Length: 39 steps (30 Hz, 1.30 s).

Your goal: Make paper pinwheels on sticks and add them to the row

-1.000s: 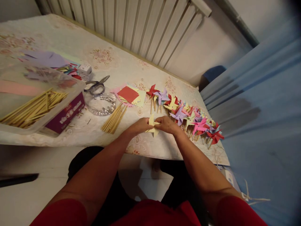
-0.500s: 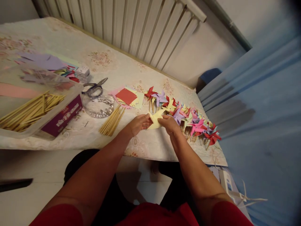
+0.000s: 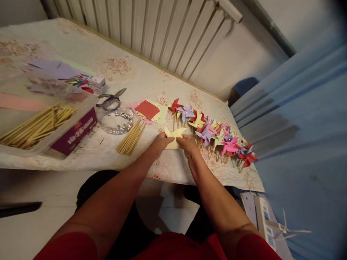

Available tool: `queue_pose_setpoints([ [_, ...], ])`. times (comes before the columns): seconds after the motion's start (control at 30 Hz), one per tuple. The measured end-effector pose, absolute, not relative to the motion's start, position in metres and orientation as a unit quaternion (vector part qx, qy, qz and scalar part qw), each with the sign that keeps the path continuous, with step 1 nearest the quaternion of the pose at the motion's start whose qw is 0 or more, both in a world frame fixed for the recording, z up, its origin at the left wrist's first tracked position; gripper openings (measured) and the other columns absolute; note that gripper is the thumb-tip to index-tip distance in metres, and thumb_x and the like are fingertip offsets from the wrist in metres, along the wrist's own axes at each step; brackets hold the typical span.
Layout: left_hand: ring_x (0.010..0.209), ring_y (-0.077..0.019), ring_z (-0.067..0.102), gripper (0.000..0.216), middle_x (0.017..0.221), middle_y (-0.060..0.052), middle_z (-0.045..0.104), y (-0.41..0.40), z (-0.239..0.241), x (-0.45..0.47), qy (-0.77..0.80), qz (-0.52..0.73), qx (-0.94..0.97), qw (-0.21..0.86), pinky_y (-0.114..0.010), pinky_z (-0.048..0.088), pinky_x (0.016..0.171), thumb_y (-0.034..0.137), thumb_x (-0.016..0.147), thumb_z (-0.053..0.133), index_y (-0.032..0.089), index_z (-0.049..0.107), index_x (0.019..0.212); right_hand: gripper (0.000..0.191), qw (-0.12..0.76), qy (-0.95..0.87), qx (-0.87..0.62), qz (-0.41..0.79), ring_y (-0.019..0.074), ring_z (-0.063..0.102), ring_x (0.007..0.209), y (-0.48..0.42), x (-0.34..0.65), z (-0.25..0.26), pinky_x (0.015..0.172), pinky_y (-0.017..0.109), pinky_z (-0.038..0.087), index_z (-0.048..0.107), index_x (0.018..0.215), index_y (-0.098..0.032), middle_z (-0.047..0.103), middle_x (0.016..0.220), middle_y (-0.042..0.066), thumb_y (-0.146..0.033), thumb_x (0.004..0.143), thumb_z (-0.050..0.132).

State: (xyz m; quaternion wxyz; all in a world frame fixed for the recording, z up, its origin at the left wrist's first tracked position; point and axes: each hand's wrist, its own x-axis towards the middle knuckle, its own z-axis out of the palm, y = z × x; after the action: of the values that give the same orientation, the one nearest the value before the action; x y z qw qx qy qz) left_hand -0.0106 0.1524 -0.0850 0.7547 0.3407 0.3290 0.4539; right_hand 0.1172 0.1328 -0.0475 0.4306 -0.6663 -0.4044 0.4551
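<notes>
Between my hands, just above the table's front part, is a yellow paper pinwheel (image 3: 174, 140) with its blades partly folded in. My left hand (image 3: 160, 143) pinches its left side, the thumb on top. On the right side my right hand (image 3: 187, 142) grips it the same way, both thumbs near the middle. No stick shows on this paper. Finished pinwheels on sticks (image 3: 206, 133) in many colours stand in a cluster just right of my hands. A stack of paper squares (image 3: 148, 110), red on top, lies beyond my left hand, with a bundle of thin sticks (image 3: 131, 138) beside it.
Left of the sticks sits a round clear dish (image 3: 116, 122) of small shiny pieces, with scissors (image 3: 111, 101) behind it. A clear plastic bin (image 3: 89, 104) holds more sticks. A power strip (image 3: 265, 216) lies at the right, by a blue curtain (image 3: 303, 126).
My hands have turned the yellow paper and drawn closer together, my right hand shifting left. Both thumbs now press near its middle. The view has shifted slightly.
</notes>
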Motion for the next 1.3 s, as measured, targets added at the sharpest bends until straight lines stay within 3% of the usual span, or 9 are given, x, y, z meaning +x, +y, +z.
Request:
queue_pose_setpoints([
  [0.53,0.064,-0.0172,0.064,0.023,0.071,-0.005,0.070,0.151,-0.081,-0.013,0.333,0.429,0.343,0.766,-0.028,0.048,0.066,0.017,0.065,0.069,0.010,0.068,0.087,0.021,0.425,-0.395,-0.650,0.490,0.0137,0.054,0.053,0.128,0.122,-0.047,0.053,0.025,0.041,0.061,0.067,-0.018,0.063,0.060,0.000,-0.036,0.057,0.068],
  [0.77,0.065,-0.0177,0.064,0.023,0.072,-0.005,0.070,0.155,-0.086,-0.013,0.315,0.436,0.342,0.771,-0.028,0.048,0.066,0.023,0.063,0.071,0.010,0.068,0.083,0.027,0.501,-0.460,-0.706,0.199,0.0148,0.058,0.070,0.104,0.140,-0.041,0.069,0.028,0.046,0.068,0.084,-0.016,0.066,0.076,0.001,-0.037,0.067,0.066],
  [0.93,0.061,-0.0168,0.062,0.023,0.071,-0.005,0.070,0.155,-0.086,-0.013,0.319,0.439,0.325,0.774,-0.028,0.047,0.064,0.023,0.060,0.070,0.010,0.067,0.079,0.019,0.513,-0.481,-0.678,0.215,0.0144,0.057,0.063,0.077,0.138,-0.047,0.061,0.027,0.045,0.067,0.079,-0.017,0.065,0.069,0.000,-0.034,0.073,0.061],
  [1.13,0.059,-0.0162,0.062,0.020,0.067,-0.004,0.069,0.153,-0.081,-0.015,0.326,0.440,0.325,0.771,-0.026,0.046,0.060,0.021,0.060,0.068,0.010,0.067,0.078,0.021,0.504,-0.520,-0.659,0.203,0.0141,0.061,0.063,0.067,0.129,-0.043,0.063,0.028,0.048,0.069,0.088,-0.018,0.070,0.082,0.003,-0.030,0.079,0.055],
  [1.3,0.060,-0.0156,0.062,0.015,0.068,-0.004,0.069,0.155,-0.082,-0.014,0.330,0.436,0.316,0.775,-0.025,0.047,0.060,0.019,0.062,0.067,0.011,0.066,0.075,0.023,0.479,-0.520,-0.679,0.196,0.0134,0.060,0.060,0.069,0.128,-0.048,0.060,0.027,0.047,0.068,0.089,-0.017,0.071,0.081,0.003,-0.028,0.080,0.050],
])
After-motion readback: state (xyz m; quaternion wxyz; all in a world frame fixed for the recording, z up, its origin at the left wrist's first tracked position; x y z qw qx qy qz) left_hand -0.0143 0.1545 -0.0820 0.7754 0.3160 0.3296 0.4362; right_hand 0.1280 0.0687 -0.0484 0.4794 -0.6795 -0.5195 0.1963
